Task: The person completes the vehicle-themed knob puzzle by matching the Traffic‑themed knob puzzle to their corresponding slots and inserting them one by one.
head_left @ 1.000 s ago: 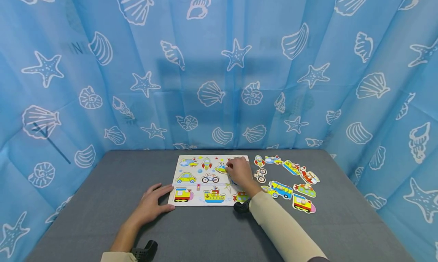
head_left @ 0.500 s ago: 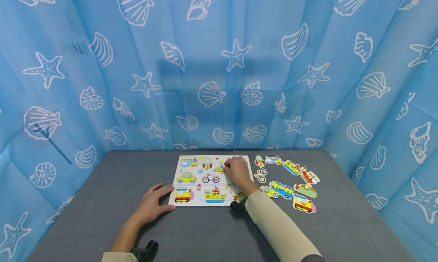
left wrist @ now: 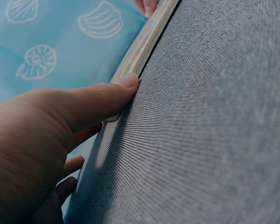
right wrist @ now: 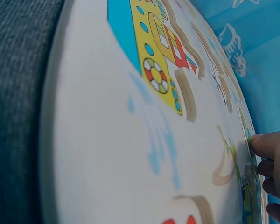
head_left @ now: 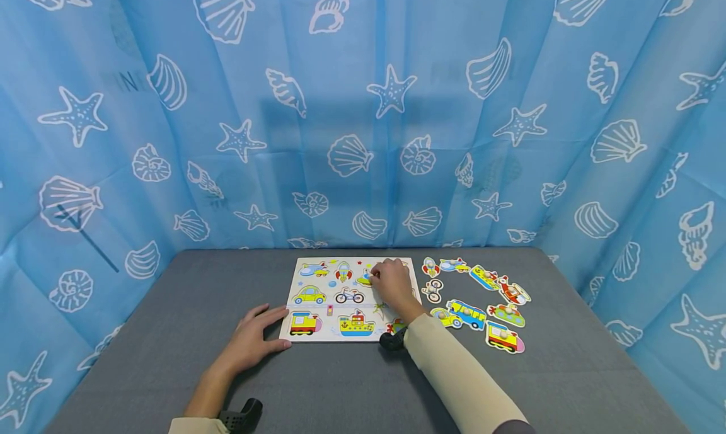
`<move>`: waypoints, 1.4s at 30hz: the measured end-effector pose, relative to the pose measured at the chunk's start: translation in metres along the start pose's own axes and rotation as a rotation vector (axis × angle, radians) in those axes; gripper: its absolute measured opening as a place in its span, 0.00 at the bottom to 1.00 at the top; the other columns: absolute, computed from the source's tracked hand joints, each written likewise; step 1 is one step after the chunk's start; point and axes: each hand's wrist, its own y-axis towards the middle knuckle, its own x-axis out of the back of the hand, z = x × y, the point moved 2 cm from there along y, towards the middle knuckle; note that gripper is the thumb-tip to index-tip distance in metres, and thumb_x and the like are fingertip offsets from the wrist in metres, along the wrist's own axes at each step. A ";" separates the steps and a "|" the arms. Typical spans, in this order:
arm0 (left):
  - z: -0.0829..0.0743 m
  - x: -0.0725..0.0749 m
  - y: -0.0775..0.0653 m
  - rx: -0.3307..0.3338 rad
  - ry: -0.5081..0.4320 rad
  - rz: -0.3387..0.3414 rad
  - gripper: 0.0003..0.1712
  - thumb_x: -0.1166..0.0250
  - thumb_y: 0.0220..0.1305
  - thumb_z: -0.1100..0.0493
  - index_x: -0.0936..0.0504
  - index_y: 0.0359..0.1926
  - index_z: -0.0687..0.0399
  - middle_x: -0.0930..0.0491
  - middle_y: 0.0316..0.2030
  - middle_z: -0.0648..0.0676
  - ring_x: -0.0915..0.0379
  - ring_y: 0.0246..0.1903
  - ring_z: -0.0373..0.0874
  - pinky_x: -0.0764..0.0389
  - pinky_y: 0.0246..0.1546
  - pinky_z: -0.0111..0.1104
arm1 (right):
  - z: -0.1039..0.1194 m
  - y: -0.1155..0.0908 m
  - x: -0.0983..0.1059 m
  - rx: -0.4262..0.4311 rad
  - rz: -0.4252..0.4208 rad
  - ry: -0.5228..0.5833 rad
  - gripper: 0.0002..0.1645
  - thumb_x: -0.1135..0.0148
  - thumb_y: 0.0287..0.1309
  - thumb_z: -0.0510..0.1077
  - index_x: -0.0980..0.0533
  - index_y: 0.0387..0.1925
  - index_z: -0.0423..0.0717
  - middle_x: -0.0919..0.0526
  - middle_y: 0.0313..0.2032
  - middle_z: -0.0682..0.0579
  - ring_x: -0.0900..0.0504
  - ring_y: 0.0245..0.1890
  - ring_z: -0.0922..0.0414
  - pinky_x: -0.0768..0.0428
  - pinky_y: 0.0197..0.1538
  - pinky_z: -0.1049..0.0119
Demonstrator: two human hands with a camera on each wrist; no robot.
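A white wooden puzzle board (head_left: 329,334) with printed vehicle recesses lies on the table. My right hand (head_left: 394,283) is over its upper right part, thumb and fingertips pinching a yellow-green flying saucer puzzle piece (head_left: 363,281) at the board surface; the hand covers part of the piece and the recesses around it. In the right wrist view, the fingers (right wrist: 266,144) reach down at the board's far side. My left hand (head_left: 254,336) rests at the board's near left corner, fingers extended and spread. Its thumb (left wrist: 126,81) touches the board edge in the left wrist view.
Right of the board lie loose knobbed pieces: a rocket (head_left: 431,268), plane (head_left: 454,266), boat (head_left: 484,277), helicopter (head_left: 513,291), bicycle (head_left: 432,290), car (head_left: 446,319), bus (head_left: 466,314), submarine (head_left: 507,315) and train (head_left: 503,337). A blue shell-print curtain (head_left: 351,194) hangs behind the grey table.
My right hand has shifted slightly left and toward me with the flying saucer piece, which moved a little over the board. The left hand has stayed at the corner.
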 end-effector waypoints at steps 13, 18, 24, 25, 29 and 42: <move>-0.001 -0.002 0.001 0.005 -0.002 0.003 0.42 0.24 0.50 0.45 0.26 0.66 0.48 0.29 0.65 0.52 0.49 0.69 0.61 0.44 0.59 0.66 | 0.000 -0.004 0.007 -0.014 0.013 -0.011 0.08 0.31 0.56 0.45 0.15 0.36 0.46 0.23 0.29 0.53 0.26 0.38 0.50 0.29 0.46 0.53; -0.002 -0.001 0.000 -0.008 0.002 -0.007 0.41 0.24 0.50 0.46 0.26 0.66 0.49 0.29 0.64 0.53 0.49 0.69 0.62 0.45 0.58 0.66 | -0.001 -0.007 0.011 -0.002 0.011 -0.004 0.09 0.32 0.56 0.46 0.15 0.38 0.47 0.23 0.29 0.54 0.27 0.38 0.51 0.29 0.47 0.53; -0.001 0.000 0.000 -0.022 0.001 -0.010 0.41 0.24 0.51 0.46 0.26 0.66 0.50 0.29 0.64 0.53 0.48 0.68 0.62 0.44 0.58 0.66 | -0.001 -0.010 0.020 0.023 0.025 0.019 0.11 0.32 0.57 0.46 0.15 0.41 0.46 0.18 0.35 0.52 0.25 0.42 0.50 0.29 0.51 0.52; -0.001 0.000 0.000 -0.025 0.003 -0.009 0.41 0.25 0.51 0.45 0.26 0.66 0.49 0.29 0.65 0.53 0.48 0.68 0.62 0.44 0.58 0.66 | -0.002 -0.010 0.022 0.028 0.026 0.017 0.11 0.31 0.57 0.46 0.15 0.41 0.47 0.18 0.36 0.52 0.24 0.43 0.50 0.29 0.51 0.51; 0.000 0.000 0.000 -0.030 0.009 -0.007 0.41 0.25 0.51 0.44 0.26 0.66 0.49 0.29 0.65 0.52 0.48 0.68 0.62 0.44 0.58 0.66 | -0.005 -0.013 0.030 0.044 0.030 0.009 0.12 0.29 0.55 0.47 0.15 0.40 0.47 0.16 0.36 0.53 0.24 0.42 0.51 0.29 0.50 0.52; 0.001 -0.001 0.000 -0.017 0.015 0.000 0.42 0.25 0.50 0.44 0.26 0.66 0.49 0.29 0.65 0.52 0.48 0.68 0.61 0.44 0.59 0.66 | -0.024 -0.030 0.057 0.068 0.024 0.064 0.12 0.29 0.55 0.45 0.15 0.41 0.46 0.16 0.38 0.51 0.25 0.42 0.51 0.27 0.48 0.53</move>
